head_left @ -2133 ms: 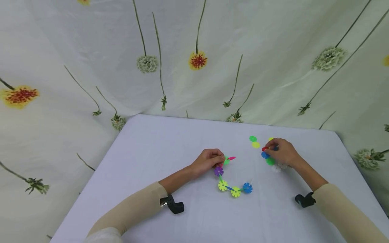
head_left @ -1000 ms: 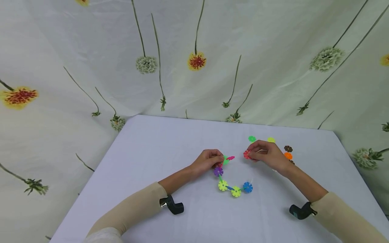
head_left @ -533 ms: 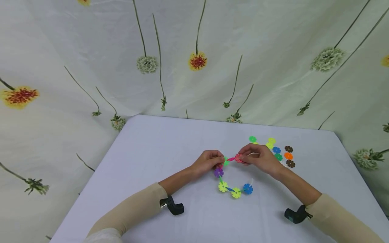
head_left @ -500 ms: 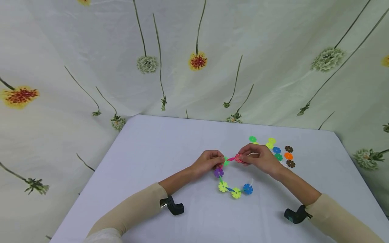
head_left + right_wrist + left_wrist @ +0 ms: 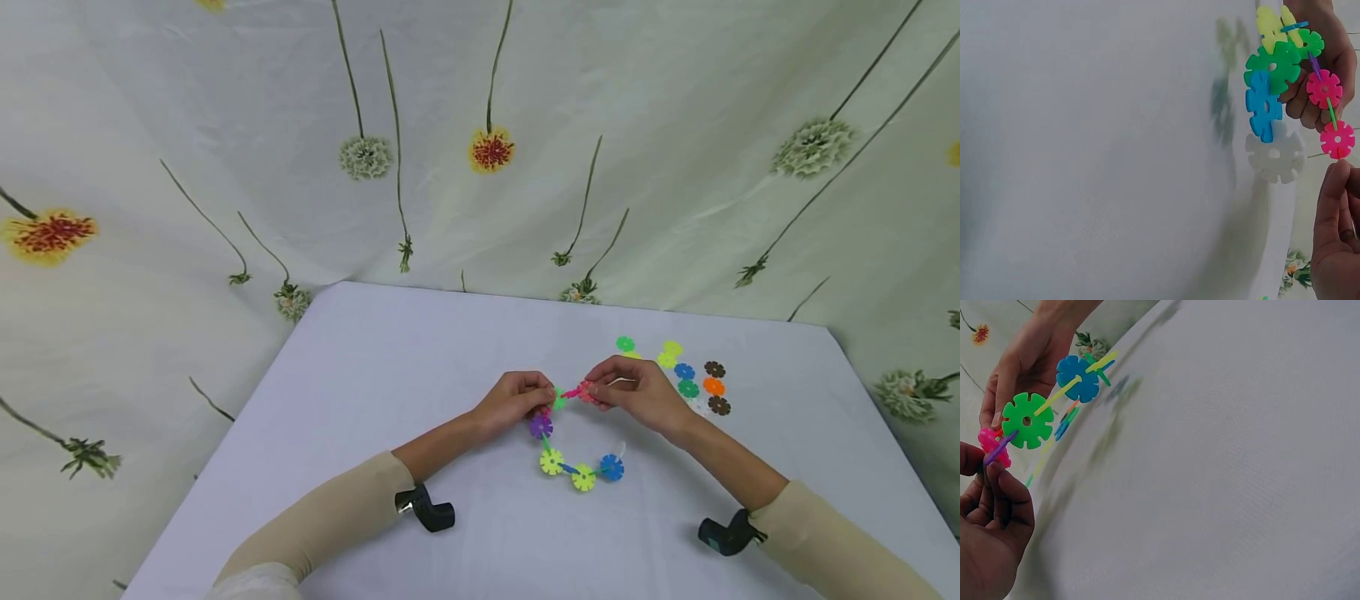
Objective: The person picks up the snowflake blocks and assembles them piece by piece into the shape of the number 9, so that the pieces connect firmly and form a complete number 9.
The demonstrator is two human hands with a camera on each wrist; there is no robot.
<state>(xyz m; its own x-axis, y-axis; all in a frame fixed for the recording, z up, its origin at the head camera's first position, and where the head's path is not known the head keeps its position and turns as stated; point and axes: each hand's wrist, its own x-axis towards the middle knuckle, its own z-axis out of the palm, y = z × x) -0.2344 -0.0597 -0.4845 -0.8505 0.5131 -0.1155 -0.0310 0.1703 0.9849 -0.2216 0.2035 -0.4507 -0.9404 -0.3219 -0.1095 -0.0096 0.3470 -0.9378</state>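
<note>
When followed from the left, with hours read about the middle of the curved chain (image 5: 551, 462) of notched discs, begins at eight o'clock with a beige left sleeve (image 5: 322, 517) and, beside the cuff, a black left wrist camera (image 5: 433, 510), both over a white-covered table (image 5: 420, 342). At ten, left hand (image 5: 506, 402), fingers bent, pinching the chain's upper left stretch. At nine, just beside the fingertips, a purple disc (image 5: 541, 427); at eleven, a green disc (image 5: 558, 401), also close to the fingertips. From eight round to six, two lime discs (image 5: 583, 477). At twelve, a pink link (image 5: 572, 392) set edge-on, next to a pink-red disc (image 5: 587, 392); cannot tell whether slotted together. Between four and five, a blue disc (image 5: 612, 467) near the chain's lower end. At one, a loose green disc (image 5: 626, 343) on the cloth. At two, right hand (image 5: 641, 396), gripping the pink-red disc between thumb and fingertips. Beyond, also at two, loose yellow discs (image 5: 669, 353), an orange disc (image 5: 714, 386) and brown discs (image 5: 718, 405). Last, at four, a black right wrist camera (image 5: 724, 535) beside a beige right sleeve (image 5: 832, 533).
</note>
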